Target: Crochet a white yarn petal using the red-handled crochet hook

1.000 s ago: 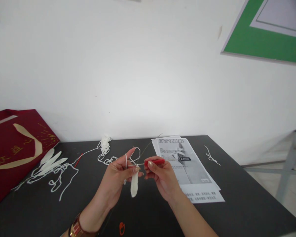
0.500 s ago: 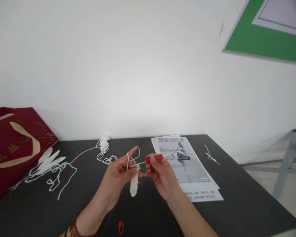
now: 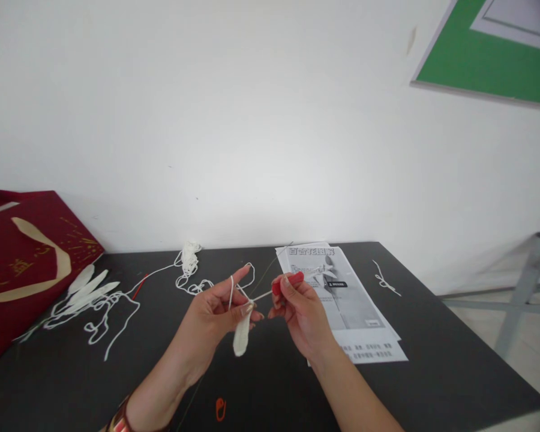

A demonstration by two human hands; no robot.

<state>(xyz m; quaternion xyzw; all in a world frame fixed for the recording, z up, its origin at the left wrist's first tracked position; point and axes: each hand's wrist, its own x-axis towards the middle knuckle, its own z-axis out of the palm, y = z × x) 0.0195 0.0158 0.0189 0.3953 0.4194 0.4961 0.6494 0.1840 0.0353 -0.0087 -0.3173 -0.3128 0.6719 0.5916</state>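
- The white crocheted piece [image 3: 241,337] hangs below the left hand [image 3: 208,318], its upper end pinched between thumb and fingers, above the worktop [image 3: 261,390].
- The right hand [image 3: 303,321] is closed on the red handle of the crochet hook [image 3: 288,282], whose shaft points to the pinched end. The two hands are near each other but apart, joined only by hook and work.
- White yarn [image 3: 232,291] runs over the raised left index finger. Even tension there should help; too slack and loops would likely go loose, too tight and the hook would drag.
- The hook's tip is too small to make out, so I cannot tell whether it sits inside a stitch. Pinching close to the working loop and turning the hook's throat downward would suit drawing yarn through.
- A loose heap of yarn [image 3: 189,259] lies towards the wall; its tangles could snag, so free slack is worth having.
- Printed sheets [image 3: 362,345] lie beyond the right hand, an orange clip [image 3: 220,409] nearer the wearer.
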